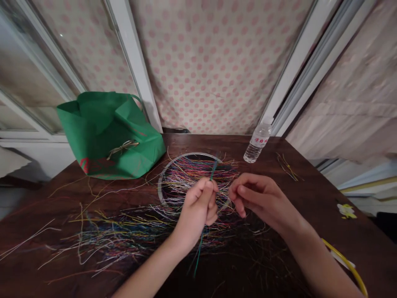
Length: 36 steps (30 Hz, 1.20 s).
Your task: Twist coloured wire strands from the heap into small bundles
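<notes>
My left hand [200,200] is closed in a pinch around a small bundle of thin green wires [214,167]. Their upper ends stick up above the thumb, and loose tails hang below the fist. Just to the right, my right hand [257,196] hovers with its fingers loosely bent and apart, and nothing shows in it. Beneath both hands lies a heap of thin multicoloured wires [186,171] on a round tray with a pale rim [160,188]. A second loose heap of wires [124,236] spreads across the table at the front left.
A green bag [139,153] stands open at the back left of the dark wooden table [310,198]. At the back right is a water bottle [259,140]. Several yellowish wires [288,167], a yellow-and-white flower-shaped thing [346,211] and a yellow curved strip [350,265] lie on the right.
</notes>
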{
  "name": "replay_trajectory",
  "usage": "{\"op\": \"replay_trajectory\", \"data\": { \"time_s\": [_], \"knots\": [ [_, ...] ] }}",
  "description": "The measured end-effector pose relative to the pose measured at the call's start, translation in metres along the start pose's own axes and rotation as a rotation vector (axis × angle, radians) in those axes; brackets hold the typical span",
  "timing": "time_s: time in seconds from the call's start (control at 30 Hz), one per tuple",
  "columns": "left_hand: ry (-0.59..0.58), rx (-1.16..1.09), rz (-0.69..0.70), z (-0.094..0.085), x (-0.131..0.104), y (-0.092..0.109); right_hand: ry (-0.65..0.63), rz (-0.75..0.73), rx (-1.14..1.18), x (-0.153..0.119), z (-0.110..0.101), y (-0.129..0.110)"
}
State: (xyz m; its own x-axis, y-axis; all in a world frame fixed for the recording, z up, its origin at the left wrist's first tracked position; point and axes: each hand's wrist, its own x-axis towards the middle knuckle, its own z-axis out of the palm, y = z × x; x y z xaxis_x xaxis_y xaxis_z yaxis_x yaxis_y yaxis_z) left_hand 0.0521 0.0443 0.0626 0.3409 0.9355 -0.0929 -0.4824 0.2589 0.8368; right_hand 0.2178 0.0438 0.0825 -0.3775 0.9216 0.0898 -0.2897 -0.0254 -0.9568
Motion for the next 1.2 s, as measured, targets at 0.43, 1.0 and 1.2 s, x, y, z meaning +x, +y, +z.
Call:
{"op": "replay_trajectory", "data": {
  "time_s": [0.43,1.0,1.2],
  "knots": [
    [0.013,-0.027,-0.017,0.006,-0.001,-0.017,0.066,-0.061,0.174,-0.016,0.002,-0.002],
    [-0.005,-0.073,0.012,0.009,-0.004,-0.025,0.240,-0.039,0.046,-0.013,0.010,0.023],
    [0.009,0.101,0.145,0.011,-0.006,-0.032,0.353,-0.102,0.033,-0.013,0.017,0.032]
  ]
}}
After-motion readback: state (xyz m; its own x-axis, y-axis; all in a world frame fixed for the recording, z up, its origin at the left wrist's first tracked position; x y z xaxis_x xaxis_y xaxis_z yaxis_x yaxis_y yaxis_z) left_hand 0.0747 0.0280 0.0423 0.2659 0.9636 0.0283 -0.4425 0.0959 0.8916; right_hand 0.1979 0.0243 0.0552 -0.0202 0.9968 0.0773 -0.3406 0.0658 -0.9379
